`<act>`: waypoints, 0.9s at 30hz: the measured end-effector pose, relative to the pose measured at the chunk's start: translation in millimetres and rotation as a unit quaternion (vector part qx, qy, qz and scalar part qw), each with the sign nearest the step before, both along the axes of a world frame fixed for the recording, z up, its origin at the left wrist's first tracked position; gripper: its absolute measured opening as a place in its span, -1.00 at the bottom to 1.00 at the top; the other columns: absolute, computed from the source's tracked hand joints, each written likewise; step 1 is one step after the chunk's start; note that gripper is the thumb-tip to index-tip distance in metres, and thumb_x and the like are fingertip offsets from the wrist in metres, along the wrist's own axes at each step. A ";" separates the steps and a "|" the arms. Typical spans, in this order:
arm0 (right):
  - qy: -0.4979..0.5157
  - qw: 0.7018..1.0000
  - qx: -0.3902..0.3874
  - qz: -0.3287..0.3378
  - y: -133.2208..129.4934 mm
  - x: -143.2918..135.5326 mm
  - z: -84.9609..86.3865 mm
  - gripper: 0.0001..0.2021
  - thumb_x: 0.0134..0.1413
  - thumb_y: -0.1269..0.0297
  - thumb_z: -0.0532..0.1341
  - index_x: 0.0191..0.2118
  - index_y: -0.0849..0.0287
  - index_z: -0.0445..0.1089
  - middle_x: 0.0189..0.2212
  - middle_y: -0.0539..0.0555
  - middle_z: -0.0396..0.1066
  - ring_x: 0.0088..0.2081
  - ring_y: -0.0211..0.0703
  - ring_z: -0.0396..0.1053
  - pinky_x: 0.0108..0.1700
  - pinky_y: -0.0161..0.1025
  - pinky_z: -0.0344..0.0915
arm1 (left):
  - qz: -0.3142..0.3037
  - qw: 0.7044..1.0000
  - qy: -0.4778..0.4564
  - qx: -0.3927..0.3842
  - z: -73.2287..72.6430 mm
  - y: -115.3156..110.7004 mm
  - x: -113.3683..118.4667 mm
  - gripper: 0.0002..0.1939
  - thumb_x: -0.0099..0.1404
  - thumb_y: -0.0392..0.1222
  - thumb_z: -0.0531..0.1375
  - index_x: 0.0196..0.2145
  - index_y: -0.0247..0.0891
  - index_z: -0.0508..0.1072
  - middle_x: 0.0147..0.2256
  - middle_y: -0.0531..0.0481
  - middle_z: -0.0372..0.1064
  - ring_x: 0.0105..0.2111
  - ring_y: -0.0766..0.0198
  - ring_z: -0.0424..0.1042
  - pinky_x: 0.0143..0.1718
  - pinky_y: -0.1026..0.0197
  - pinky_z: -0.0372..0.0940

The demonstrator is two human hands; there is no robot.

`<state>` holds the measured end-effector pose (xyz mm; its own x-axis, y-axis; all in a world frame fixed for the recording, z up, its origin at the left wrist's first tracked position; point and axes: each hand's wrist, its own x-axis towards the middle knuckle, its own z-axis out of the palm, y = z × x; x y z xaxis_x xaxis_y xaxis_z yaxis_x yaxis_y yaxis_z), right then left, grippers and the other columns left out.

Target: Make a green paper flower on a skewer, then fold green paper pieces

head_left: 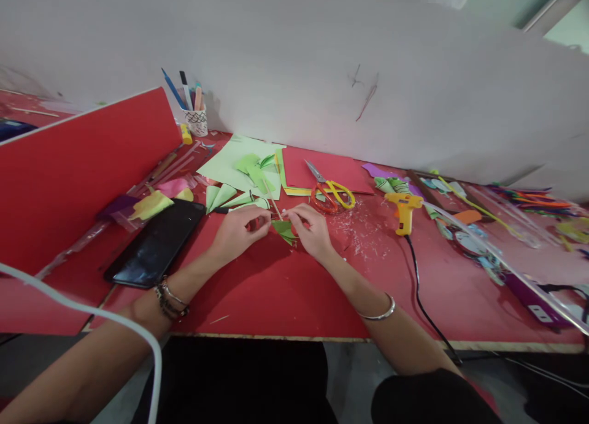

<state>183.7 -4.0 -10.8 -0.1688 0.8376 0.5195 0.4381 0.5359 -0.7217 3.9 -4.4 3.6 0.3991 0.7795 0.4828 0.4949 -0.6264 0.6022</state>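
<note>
My 2 hands meet above the middle of the red counter (276,298). The fingers of my right hand (313,230) pinch a green paper piece (284,229) between my hands; those of my left hand (242,229) are drawn together at its left edge, their exact grip hidden. Scissors (324,182) lie far right, a phone (156,245) near left.

Wide-angle view under soft, moderately bright light.
Diffuse illumination leaves the wall (276,62) pale grey; soft shadows darken the red bench (285,301) near the left hand (243,227) and the wall beside the pen cup (197,123). A pale sheen washes the bench's right side. Coloured strips (534,197) at far right blur; straight edges bow toward the margins; blocky pixelation marks the top.
</note>
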 end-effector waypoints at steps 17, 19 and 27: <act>0.063 0.998 -0.021 -0.014 2.1 -0.7 -2.3 -0.93 -0.06 0.30 0.18 -0.48 0.17 0.34 -0.49 0.00 0.27 -0.51 -0.34 0.23 -0.48 -0.35 0.22 | 0.002 1.000 0.007 0.006 -1.6 0.4 -0.4 -0.92 0.18 -0.28 0.07 -0.44 -0.25 0.34 -0.49 0.10 0.31 -0.53 0.40 0.21 -0.49 0.35 0.11; 0.055 0.998 -0.021 -0.017 1.7 -1.1 -1.7 -0.92 -0.07 0.29 0.18 -0.47 0.16 0.32 -0.49 -0.01 0.26 -0.51 -0.33 0.23 -0.47 -0.34 0.22 | 0.005 1.000 0.011 0.009 -1.7 0.4 -0.4 -0.92 0.18 -0.27 0.07 -0.43 -0.25 0.35 -0.47 0.08 0.33 -0.52 0.40 0.22 -0.48 0.35 0.12; 0.025 0.999 -0.006 -0.036 0.2 0.6 0.7 -0.77 0.10 0.24 -0.01 -0.53 0.16 0.16 -0.60 -0.04 0.16 -0.52 -0.31 0.16 -0.44 -0.35 0.15 | 0.002 1.000 0.006 0.013 -3.4 1.4 -0.3 -0.93 0.18 -0.28 0.07 -0.42 -0.25 0.35 -0.49 0.08 0.30 -0.54 0.40 0.20 -0.50 0.35 0.13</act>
<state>184.4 -3.8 -10.2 -0.0829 0.8526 0.5159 0.4386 0.4961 -0.7493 3.6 -3.0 0.2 0.4013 0.7684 0.4986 0.5045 -0.6397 0.5798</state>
